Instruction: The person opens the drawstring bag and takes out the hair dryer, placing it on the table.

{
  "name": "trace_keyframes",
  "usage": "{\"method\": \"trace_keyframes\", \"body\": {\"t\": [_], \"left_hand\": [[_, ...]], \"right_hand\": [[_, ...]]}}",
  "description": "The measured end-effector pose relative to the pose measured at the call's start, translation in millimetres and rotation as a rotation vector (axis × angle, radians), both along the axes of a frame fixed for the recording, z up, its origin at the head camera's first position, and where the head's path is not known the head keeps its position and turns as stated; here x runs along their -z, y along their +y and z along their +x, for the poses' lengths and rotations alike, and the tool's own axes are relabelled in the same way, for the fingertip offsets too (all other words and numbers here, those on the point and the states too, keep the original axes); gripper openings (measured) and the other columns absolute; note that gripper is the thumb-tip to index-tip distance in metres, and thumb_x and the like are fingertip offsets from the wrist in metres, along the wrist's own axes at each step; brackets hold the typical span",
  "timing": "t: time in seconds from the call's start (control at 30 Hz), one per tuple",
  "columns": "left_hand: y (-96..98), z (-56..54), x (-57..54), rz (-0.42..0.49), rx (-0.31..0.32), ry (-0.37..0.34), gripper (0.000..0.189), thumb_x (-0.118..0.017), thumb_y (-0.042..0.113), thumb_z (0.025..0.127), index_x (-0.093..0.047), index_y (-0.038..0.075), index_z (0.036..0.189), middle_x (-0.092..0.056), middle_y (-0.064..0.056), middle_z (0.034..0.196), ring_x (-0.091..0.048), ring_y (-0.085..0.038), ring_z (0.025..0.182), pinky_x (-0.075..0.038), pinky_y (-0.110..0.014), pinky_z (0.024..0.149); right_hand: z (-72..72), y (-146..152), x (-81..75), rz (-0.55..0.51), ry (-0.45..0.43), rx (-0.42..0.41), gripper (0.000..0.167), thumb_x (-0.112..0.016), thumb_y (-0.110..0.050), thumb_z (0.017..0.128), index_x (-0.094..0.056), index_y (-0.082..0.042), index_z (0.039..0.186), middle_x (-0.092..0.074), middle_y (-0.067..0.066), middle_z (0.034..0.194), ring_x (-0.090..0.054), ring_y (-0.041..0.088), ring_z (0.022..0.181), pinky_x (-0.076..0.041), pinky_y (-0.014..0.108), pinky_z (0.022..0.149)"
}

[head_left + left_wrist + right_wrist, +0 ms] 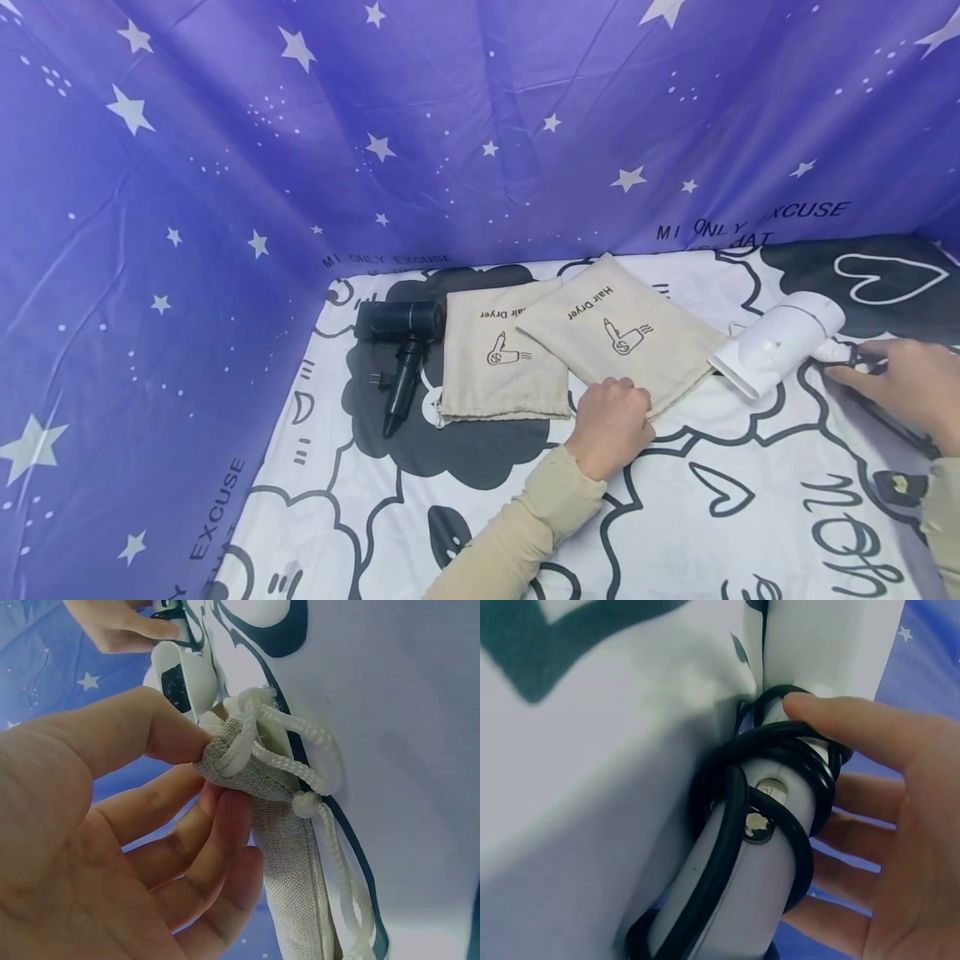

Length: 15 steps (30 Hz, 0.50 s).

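A beige drawstring bag (pixel 675 333), printed "Hair Dryer", lies slanted at the middle of the table. My left hand (pixel 611 425) pinches its near corner between thumb and fingers. Close by that corner, in the left wrist view, hangs the white drawstring cord (pixel 289 724). To the right a white hair dryer (pixel 783 346) rests with its nozzle end at the bag's right corner. My right hand (pixel 907 387) holds its handle, thumb on one side and fingers around the other. A black power cord (pixel 780 739) is wound round that handle in the right wrist view.
Partly under the slanted bag lies a second beige bag (pixel 506 392) with the same print. Left of it is a black hair dryer (pixel 405 321) with its plug beside the handle. A purple star-patterned curtain (pixel 450 125) rises behind and at the left of the patterned tablecloth (pixel 675 525).
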<state>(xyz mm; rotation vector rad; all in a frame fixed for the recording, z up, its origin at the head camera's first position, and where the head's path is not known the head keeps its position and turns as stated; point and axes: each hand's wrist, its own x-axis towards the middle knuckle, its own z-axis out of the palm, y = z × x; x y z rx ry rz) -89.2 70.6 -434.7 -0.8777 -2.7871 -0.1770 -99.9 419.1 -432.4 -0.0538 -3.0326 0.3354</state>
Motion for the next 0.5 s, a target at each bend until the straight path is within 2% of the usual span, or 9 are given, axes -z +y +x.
{"method": "trace_keyframes", "body": {"t": [0.13, 0.23, 0.33, 0.5], "left_hand": [[-1.1, 1.3, -0.2, 0.017, -0.002, -0.004, 0.020, -0.077, 0.019, 0.070, -0.061, 0.022, 0.058, -0.049, 0.007, 0.057, -0.044, -0.009, 0.052, -0.030, -0.024, 0.046], [-1.1, 1.3, 0.6, 0.035, -0.012, -0.034, 0.019, -0.077, 0.020, 0.073, -0.063, 0.021, 0.061, -0.051, 0.007, 0.059, -0.044, -0.008, 0.053, -0.031, -0.023, 0.047], [-0.8, 1.9, 1.2, 0.038, -0.021, -0.074, 0.014, -0.078, 0.021, 0.077, -0.067, 0.021, 0.068, -0.054, 0.007, 0.063, -0.046, -0.007, 0.056, -0.033, -0.022, 0.050], [-1.2, 2.4, 2.4, 0.044, -0.007, -0.083, 0.008, -0.078, 0.016, 0.077, -0.072, 0.020, 0.074, -0.059, 0.007, 0.063, -0.045, -0.006, 0.055, -0.033, -0.020, 0.049]], "right_hand": [[0.8, -1.3, 0.7, -0.018, -0.006, 0.033, 0.081, -0.077, -0.045, 0.081, -0.050, 0.025, 0.109, -0.057, 0.044, 0.096, -0.053, 0.065, 0.089, -0.041, 0.069, 0.078], [0.0, -2.9, -1.9, -0.032, -0.075, 0.033, 0.083, -0.078, -0.044, 0.080, -0.048, 0.027, 0.110, -0.055, 0.045, 0.098, -0.052, 0.064, 0.090, -0.041, 0.070, 0.080], [-1.5, -2.6, -2.0, -0.040, -0.137, 0.028, 0.081, -0.081, -0.036, 0.078, -0.045, 0.029, 0.112, -0.051, 0.048, 0.105, -0.049, 0.064, 0.094, -0.039, 0.072, 0.084], [-3.2, 0.7, 3.0, -0.019, -0.147, 0.045, 0.077, -0.083, -0.026, 0.072, -0.046, 0.027, 0.113, -0.047, 0.049, 0.113, -0.045, 0.066, 0.103, -0.036, 0.072, 0.091]]}}
